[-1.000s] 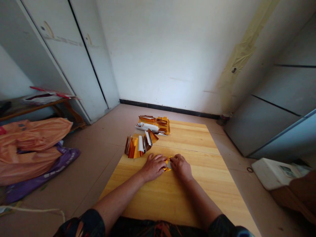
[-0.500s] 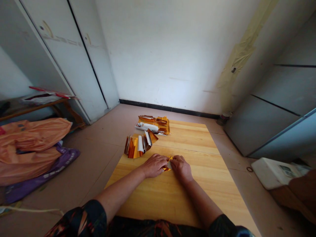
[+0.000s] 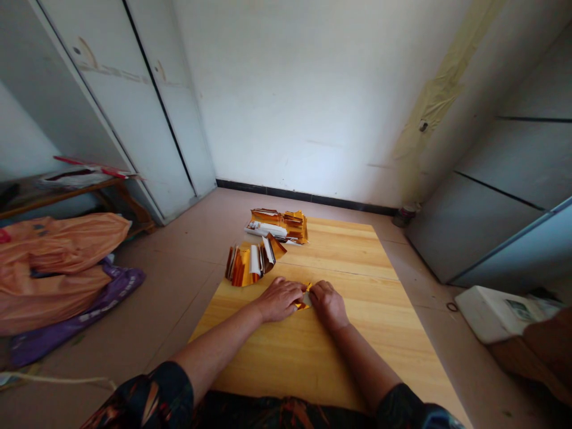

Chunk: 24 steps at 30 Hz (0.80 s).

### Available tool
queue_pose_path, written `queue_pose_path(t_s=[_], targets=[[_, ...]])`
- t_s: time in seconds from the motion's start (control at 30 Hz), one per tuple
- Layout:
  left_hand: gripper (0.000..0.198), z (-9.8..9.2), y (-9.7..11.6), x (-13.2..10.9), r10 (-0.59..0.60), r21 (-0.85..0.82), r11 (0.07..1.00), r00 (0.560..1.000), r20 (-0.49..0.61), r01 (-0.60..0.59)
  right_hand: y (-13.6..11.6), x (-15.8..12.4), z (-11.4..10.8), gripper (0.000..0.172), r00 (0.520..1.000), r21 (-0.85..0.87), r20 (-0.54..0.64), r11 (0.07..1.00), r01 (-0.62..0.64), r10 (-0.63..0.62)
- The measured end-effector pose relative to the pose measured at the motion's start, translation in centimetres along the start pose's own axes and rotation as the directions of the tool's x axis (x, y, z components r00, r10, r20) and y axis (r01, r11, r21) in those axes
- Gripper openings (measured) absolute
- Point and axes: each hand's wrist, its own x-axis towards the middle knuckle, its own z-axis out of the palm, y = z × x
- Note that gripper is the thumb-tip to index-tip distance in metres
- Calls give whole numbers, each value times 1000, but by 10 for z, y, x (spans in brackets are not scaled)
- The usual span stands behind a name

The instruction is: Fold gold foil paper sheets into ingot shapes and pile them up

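Note:
A small piece of gold foil paper [image 3: 303,305] with a pale underside lies on the wooden table between my hands, mostly covered by them. My left hand [image 3: 281,299] presses on its left part, fingers closed together. On its right edge, my right hand [image 3: 328,302] has its fingers curled in and pinching. Beyond my left hand stands a fanned bundle of gold and white folded papers [image 3: 250,262]. Farther back, a second pile of gold and white folded papers [image 3: 279,227] lies near the table's far left corner.
The wooden table [image 3: 357,256] reaches from my lap towards the white wall [image 3: 304,107]. To the left are a cabinet [image 3: 147,101], a bench and an orange bag [image 3: 67,262] on the floor. A white foam box [image 3: 496,313] and a grey fridge [image 3: 487,190] stand right.
Both hands stay almost in place on the gold paper. My right fingers have shifted very slightly; the paper piles have not moved.

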Motion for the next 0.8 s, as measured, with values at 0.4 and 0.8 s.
queue_pose_path(t_s=[0.4,0.8], targets=[[16,3,-1,-1,-9,-1,1000,1000,4,9,-2,7,-3,13,991,-201,122,976,81,-57],[14,3,0,-1,-12,-15,1000,1000,-11,12,3,4,3,16,994,-134,40,985,104,-100]])
